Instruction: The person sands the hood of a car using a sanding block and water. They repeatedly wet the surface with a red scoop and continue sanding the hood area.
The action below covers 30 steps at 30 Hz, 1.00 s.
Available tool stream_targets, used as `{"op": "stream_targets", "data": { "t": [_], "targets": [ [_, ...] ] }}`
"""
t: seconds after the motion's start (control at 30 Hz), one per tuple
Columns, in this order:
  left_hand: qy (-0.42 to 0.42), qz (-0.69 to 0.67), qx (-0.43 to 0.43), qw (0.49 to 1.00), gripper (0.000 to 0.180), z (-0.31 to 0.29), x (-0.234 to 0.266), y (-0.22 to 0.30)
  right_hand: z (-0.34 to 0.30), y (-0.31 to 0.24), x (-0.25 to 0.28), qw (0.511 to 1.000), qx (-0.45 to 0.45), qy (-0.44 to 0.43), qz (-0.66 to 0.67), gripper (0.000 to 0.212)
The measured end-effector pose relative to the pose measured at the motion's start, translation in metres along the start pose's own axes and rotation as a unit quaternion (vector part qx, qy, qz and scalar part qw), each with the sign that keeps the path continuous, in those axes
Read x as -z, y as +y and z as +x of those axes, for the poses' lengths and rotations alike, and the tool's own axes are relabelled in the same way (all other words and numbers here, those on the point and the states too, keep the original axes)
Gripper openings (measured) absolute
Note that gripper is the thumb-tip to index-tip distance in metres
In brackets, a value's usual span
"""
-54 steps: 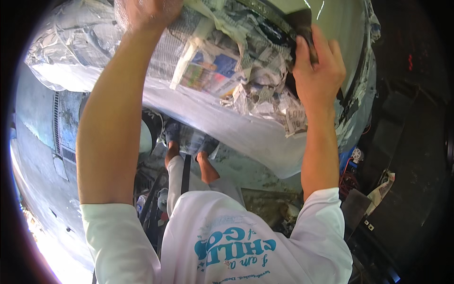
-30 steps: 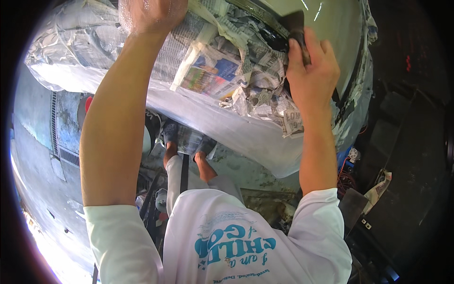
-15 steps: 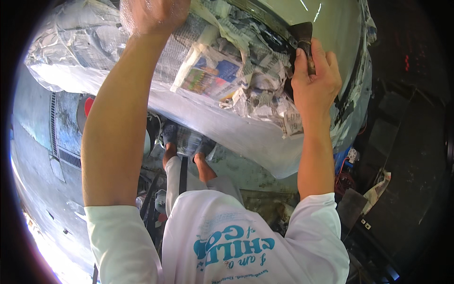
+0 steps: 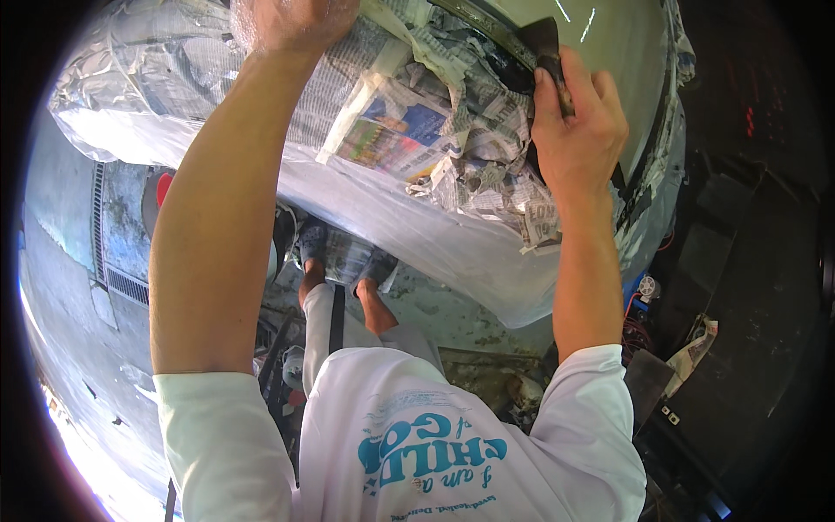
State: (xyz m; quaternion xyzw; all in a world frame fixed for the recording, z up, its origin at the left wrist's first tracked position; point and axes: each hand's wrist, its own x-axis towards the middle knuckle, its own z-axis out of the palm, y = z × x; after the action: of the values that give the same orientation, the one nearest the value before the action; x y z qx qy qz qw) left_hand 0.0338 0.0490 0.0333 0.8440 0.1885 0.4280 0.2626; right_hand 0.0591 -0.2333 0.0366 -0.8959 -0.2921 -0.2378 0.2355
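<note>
One scraper (image 4: 551,63), blade (image 4: 539,36) at the curved trim (image 4: 497,33)
Right hand (image 4: 583,126) pinches its handle (image 4: 566,103); left hand's (image 4: 300,24) grip cannot be told. Best kept low and light beside the pale panel (image 4: 622,70).

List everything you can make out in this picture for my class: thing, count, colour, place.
Scraper: one, dark, upper right
Newspaper: several pieces, mostly grey-white, upper centre
Plastic sheet: count unclear, whitish, below the newspaper
Glossy panel: one, pale, upper right
Floor grate: one, dark, left
Cables: several, reddish, lower right
Shoes: two, dark, centre
Trousers: one pair, light grey, centre
Shirt: one, white with blue print, bottom
Left hand: one, bare, top edge, grasp unclear
Right hand: one, bare, gripping the scraper
</note>
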Motion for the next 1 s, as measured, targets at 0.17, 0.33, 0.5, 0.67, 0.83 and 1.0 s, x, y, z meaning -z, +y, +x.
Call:
{"op": "stream_targets", "data": {
  "t": [0.17, 0.33, 0.5, 0.67, 0.83, 1.0],
  "targets": [
    [-0.016, 0.048, 0.017, 0.999, 0.058, 0.003, 0.000, -0.004, 0.001, 0.001, 0.001, 0.999, 0.030, 0.005, -0.024, 0.036],
    [0.001, 0.019, 0.030, 0.999, 0.058, 0.000, 0.001, 0.006, 0.012, -0.001, -0.001, 0.998, 0.048, -0.022, -0.021, 0.036],
    [-0.010, 0.018, -0.008, 1.000, 0.058, 0.003, 0.001, -0.002, 0.013, -0.007, -0.004, 0.997, 0.067, -0.011, -0.046, 0.035],
    [0.010, 0.003, 0.031, 0.999, 0.060, 0.002, 0.001, 0.002, 0.015, -0.022, -0.007, 0.996, 0.058, -0.011, -0.070, 0.036],
    [-0.015, 0.036, 0.079, 0.996, 0.061, 0.001, 0.001, 0.003, 0.010, -0.026, -0.003, 0.996, 0.024, -0.021, -0.084, 0.036],
    [0.014, 0.025, 0.041, 0.999, 0.060, -0.001, 0.001, 0.009, 0.018, -0.022, -0.014, 0.997, 0.060, 0.004, -0.050, 0.034]
  ]
}}
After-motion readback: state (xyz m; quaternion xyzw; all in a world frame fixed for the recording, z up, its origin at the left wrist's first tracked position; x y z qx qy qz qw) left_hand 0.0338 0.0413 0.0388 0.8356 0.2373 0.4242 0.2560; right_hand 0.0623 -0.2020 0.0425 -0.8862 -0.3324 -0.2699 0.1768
